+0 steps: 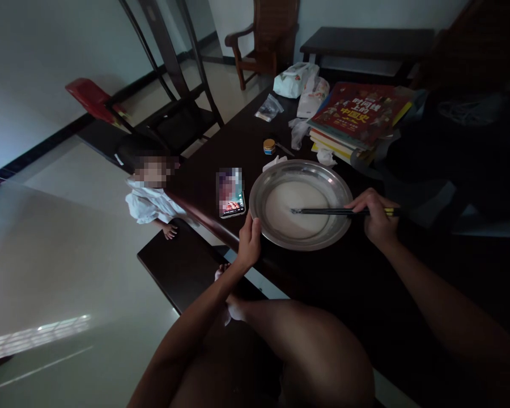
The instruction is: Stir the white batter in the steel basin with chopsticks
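A wide metal bowl [300, 245] rests on the dark table and holds a whitish, smooth mixture [291, 224]. My left hand [250, 241] grips the bowl's near left rim, fingers against its outer side. In my right hand [378, 218] is a pair of dark chopsticks [329, 211], held level across the bowl from the right. Their tips dip into the mixture near its middle, with a little of it clinging to them. Just left of the bowl lies a phone [233, 195] with its screen lit.
A person [151, 198] is beside the table at the left, one hand on a dark bench [176, 266]. Behind the bowl are a small gold-lidded jar [269, 147], crumpled tissues [326, 157], plastic bags [295, 79] and a stack of books [357, 116]. Wooden chairs [266, 42] stand beyond.
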Available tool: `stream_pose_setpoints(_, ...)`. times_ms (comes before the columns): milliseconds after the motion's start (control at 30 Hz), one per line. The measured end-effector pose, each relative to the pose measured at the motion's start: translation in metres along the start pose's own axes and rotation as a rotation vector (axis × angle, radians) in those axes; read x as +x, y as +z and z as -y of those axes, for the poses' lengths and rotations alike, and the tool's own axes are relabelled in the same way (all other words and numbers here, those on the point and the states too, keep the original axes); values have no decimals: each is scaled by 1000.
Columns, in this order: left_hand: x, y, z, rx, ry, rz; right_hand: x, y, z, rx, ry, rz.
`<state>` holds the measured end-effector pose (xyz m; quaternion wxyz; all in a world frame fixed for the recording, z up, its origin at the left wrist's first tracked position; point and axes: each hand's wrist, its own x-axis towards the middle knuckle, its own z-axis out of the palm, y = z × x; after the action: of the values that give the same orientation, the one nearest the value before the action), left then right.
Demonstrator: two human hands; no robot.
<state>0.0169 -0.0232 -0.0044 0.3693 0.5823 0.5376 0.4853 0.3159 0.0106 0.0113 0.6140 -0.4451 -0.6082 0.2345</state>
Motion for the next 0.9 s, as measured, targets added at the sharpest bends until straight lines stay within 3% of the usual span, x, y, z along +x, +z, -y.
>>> stream_pose_setpoints(133,0,0,1,7,-14,-10,0,0,-1,-59,-7,84)
stream_pose_setpoints(267,-1,-1,0,-6,-11,-6,1,0,0,-19,-25,-35)
stream_pose_setpoints(433,0,-1,-1,-1,-14,-8,0,0,2,-34,1,64)
stream_pose_setpoints(600,0,-1,-1,3,-4,-4,1,0,1,-10,-5,-24)
stream_pose_setpoints(767,0,0,0,12,-13,-10,1,0,3,-45,18,80)
stream_pose_setpoints(900,-1,-1,0,8,-23,-13,1,1,4,-44,20,-24)
